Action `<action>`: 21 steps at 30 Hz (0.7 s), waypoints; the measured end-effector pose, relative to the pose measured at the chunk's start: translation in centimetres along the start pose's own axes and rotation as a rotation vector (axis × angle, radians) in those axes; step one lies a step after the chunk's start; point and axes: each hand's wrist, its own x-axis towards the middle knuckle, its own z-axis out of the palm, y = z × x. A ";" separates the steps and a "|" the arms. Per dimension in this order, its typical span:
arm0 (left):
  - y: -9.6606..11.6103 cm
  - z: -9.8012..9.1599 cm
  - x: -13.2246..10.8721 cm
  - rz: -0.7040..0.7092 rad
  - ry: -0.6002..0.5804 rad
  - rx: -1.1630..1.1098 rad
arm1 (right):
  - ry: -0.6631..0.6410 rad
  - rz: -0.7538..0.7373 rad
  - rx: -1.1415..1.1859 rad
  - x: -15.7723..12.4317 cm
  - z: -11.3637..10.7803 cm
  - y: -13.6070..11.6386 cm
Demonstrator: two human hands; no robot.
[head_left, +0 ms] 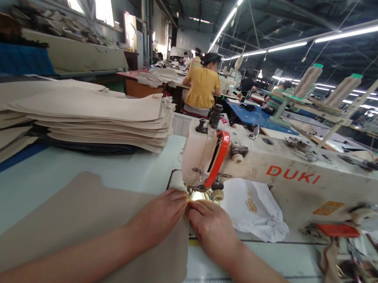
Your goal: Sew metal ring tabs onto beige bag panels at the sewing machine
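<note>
A flat beige fabric piece (73,223) lies on the pale table, its far edge under the needle of a white DUKI sewing machine (288,177). My left hand (158,216) rests on the fabric with its fingers curled and pressed together at the needle. My right hand (212,227) sits beside it, fingertips touching the left hand's, pinching the same fabric edge. The needle area (202,193) is lit and partly hidden by my fingers.
A tall stack of beige cut pieces (106,118) sits at the left rear of the table. White cloth (256,213) lies under the machine arm. Thread cones (342,90) stand behind. Straps and metal rings (361,281) lie at right. A person in yellow (201,88) sits ahead.
</note>
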 end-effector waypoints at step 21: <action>-0.2 0.2 0.2 -0.018 -0.033 0.004 | 0.011 0.032 0.017 0.1 0.4 0.2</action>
